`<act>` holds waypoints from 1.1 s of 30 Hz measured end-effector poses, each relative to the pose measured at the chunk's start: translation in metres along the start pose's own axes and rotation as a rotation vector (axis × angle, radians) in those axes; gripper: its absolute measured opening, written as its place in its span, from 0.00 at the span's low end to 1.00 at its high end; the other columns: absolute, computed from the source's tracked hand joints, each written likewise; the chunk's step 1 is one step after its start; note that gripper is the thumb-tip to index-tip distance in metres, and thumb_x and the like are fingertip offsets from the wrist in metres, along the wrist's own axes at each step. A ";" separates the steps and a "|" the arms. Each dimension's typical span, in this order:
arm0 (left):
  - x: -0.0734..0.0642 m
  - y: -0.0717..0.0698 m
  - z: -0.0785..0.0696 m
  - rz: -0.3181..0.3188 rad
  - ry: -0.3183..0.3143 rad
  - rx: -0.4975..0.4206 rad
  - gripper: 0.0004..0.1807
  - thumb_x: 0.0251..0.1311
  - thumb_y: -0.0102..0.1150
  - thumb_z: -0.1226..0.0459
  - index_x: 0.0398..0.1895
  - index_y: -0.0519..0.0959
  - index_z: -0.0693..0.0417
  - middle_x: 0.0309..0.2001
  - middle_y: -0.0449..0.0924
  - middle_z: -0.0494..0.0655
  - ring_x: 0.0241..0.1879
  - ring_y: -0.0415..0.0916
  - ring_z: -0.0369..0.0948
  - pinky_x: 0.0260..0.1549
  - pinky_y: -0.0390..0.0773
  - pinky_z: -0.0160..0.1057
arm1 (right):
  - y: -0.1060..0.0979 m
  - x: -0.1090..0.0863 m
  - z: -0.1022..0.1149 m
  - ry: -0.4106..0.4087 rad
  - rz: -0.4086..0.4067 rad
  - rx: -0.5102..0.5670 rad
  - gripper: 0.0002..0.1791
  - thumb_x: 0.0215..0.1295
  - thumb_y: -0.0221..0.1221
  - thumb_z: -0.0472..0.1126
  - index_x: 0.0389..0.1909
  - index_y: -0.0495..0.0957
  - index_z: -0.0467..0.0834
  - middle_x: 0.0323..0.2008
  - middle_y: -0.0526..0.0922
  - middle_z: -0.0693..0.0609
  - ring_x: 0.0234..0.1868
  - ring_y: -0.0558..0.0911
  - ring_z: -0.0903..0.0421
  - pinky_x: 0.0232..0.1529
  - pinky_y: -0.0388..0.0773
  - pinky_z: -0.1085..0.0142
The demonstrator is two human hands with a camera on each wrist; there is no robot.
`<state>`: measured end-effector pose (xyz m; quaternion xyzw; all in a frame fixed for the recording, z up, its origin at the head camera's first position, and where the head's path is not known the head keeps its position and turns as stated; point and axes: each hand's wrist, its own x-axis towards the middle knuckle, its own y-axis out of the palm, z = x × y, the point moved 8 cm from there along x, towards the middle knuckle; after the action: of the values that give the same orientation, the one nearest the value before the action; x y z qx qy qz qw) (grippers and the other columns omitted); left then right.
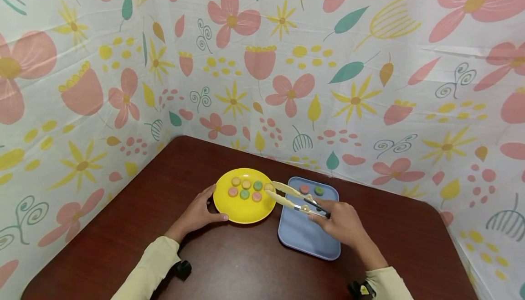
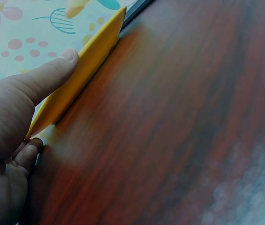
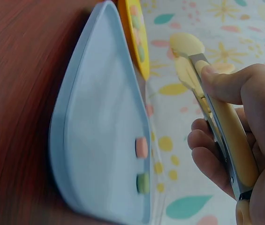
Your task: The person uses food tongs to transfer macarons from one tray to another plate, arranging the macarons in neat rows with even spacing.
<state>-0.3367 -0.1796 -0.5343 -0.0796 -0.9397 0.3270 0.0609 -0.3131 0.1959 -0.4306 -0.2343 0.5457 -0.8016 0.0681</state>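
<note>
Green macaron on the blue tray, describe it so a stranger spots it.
On the table, right of the yellow plate, lies the blue tray. By its far edge, the green macaron sits right of a pink one, set apart by colour.

The right hand [image 3: 263, 105] grips tongs [image 3: 235, 145]; left of its fingers [image 3: 209, 161], a pale-blue tray [image 3: 99, 103] bears two macarons [image 3: 142, 147].

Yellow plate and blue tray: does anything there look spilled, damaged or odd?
Nothing stands out: the yellow plate and blue tray lie flat and look whole, and the visible macarons on them look intact.
</note>
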 end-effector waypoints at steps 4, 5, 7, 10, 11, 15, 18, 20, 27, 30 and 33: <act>0.000 0.001 0.001 0.004 -0.011 0.009 0.65 0.36 0.73 0.38 0.76 0.49 0.52 0.74 0.50 0.49 0.71 0.51 0.50 0.62 0.63 0.54 | 0.008 0.007 0.013 -0.042 -0.007 0.036 0.30 0.51 0.70 0.55 0.55 0.81 0.49 0.12 0.68 0.68 0.13 0.61 0.67 0.19 0.62 0.69; 0.000 0.000 0.001 0.004 -0.012 0.009 0.65 0.36 0.73 0.38 0.76 0.49 0.52 0.74 0.50 0.49 0.71 0.50 0.50 0.62 0.63 0.55 | 0.010 0.008 0.017 -0.053 -0.007 0.044 0.29 0.51 0.70 0.56 0.55 0.81 0.50 0.13 0.68 0.68 0.13 0.61 0.68 0.19 0.62 0.70; 0.001 0.000 0.002 0.000 -0.010 0.012 0.65 0.36 0.72 0.37 0.76 0.49 0.52 0.74 0.50 0.49 0.71 0.51 0.50 0.62 0.63 0.55 | 0.013 0.012 0.024 -0.072 -0.007 0.060 0.29 0.51 0.70 0.55 0.55 0.81 0.51 0.13 0.68 0.68 0.13 0.60 0.68 0.18 0.61 0.70; 0.002 0.000 0.002 -0.005 -0.004 0.014 0.66 0.35 0.72 0.36 0.76 0.49 0.51 0.74 0.51 0.48 0.70 0.51 0.50 0.62 0.63 0.55 | 0.018 0.017 0.035 -0.098 -0.003 0.074 0.28 0.51 0.70 0.54 0.54 0.81 0.51 0.13 0.69 0.67 0.12 0.61 0.68 0.16 0.61 0.71; 0.002 0.000 0.002 -0.006 -0.004 0.012 0.66 0.35 0.72 0.35 0.76 0.49 0.51 0.74 0.51 0.48 0.70 0.52 0.50 0.62 0.63 0.55 | 0.020 0.018 0.038 -0.107 -0.001 0.072 0.28 0.51 0.70 0.54 0.54 0.81 0.51 0.13 0.70 0.67 0.12 0.61 0.68 0.16 0.62 0.71; 0.002 0.000 0.002 -0.002 -0.012 0.015 0.66 0.34 0.71 0.34 0.76 0.49 0.50 0.74 0.51 0.48 0.70 0.52 0.50 0.62 0.63 0.55 | 0.028 0.023 0.052 -0.153 -0.001 0.066 0.27 0.51 0.70 0.54 0.53 0.82 0.49 0.25 0.83 0.63 0.14 0.64 0.70 0.20 0.68 0.71; 0.002 0.000 0.002 0.001 -0.018 0.013 0.66 0.34 0.71 0.35 0.76 0.49 0.50 0.74 0.50 0.48 0.70 0.51 0.50 0.62 0.63 0.54 | 0.034 0.026 0.060 -0.180 0.002 0.056 0.28 0.51 0.70 0.56 0.52 0.82 0.47 0.37 0.87 0.57 0.17 0.66 0.73 0.26 0.73 0.70; 0.002 0.000 0.002 0.003 -0.019 0.014 0.66 0.35 0.71 0.35 0.76 0.49 0.51 0.74 0.50 0.48 0.71 0.51 0.50 0.62 0.63 0.54 | 0.038 0.027 0.065 -0.191 0.009 0.056 0.28 0.52 0.69 0.56 0.52 0.83 0.47 0.39 0.87 0.56 0.18 0.69 0.72 0.27 0.74 0.69; 0.002 0.001 0.003 0.006 -0.027 0.020 0.66 0.35 0.71 0.35 0.76 0.48 0.50 0.74 0.49 0.48 0.71 0.51 0.49 0.62 0.63 0.54 | 0.053 0.032 0.074 -0.191 0.037 0.068 0.27 0.53 0.68 0.57 0.52 0.83 0.47 0.41 0.86 0.56 0.31 0.81 0.63 0.32 0.76 0.67; 0.002 0.001 0.003 0.004 -0.027 0.018 0.66 0.35 0.71 0.35 0.76 0.48 0.50 0.74 0.49 0.48 0.71 0.51 0.49 0.62 0.64 0.53 | 0.058 0.033 0.076 -0.179 0.058 0.062 0.28 0.54 0.67 0.57 0.53 0.82 0.46 0.38 0.87 0.55 0.27 0.76 0.65 0.29 0.73 0.69; 0.002 0.001 0.004 0.001 -0.023 0.021 0.67 0.35 0.71 0.35 0.76 0.49 0.50 0.74 0.50 0.48 0.70 0.52 0.49 0.61 0.64 0.53 | 0.063 0.034 0.078 -0.170 0.079 0.061 0.27 0.54 0.67 0.57 0.53 0.82 0.47 0.34 0.86 0.55 0.23 0.71 0.66 0.27 0.69 0.70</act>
<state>-0.3390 -0.1809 -0.5378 -0.0757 -0.9367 0.3380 0.0505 -0.3176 0.0930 -0.4542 -0.2776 0.5223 -0.7917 0.1531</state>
